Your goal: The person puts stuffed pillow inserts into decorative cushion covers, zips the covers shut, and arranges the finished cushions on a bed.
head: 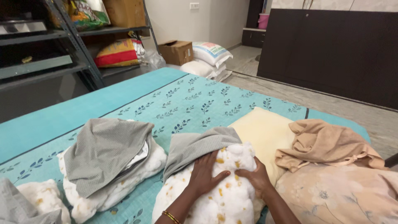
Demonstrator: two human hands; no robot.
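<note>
Left hand [204,176], fingers spread, and right hand [258,177], fingers curled, are pressing a white pillow [224,195] at the bed's [124,99] near edge.

**Count on the bed and floor**

Two hands. Three white stuffed cushions [224,186], each with a grey cover [195,145]. One yellow pillow [265,132]. One tan cloth [327,145]. One cardboard box [176,52]. Two white sacks [209,58].

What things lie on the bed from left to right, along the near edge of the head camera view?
Small grey-covered pillow → pillow half in a grey cover → white pillow under left hand and right hand → crumpled tan cloth.
</note>
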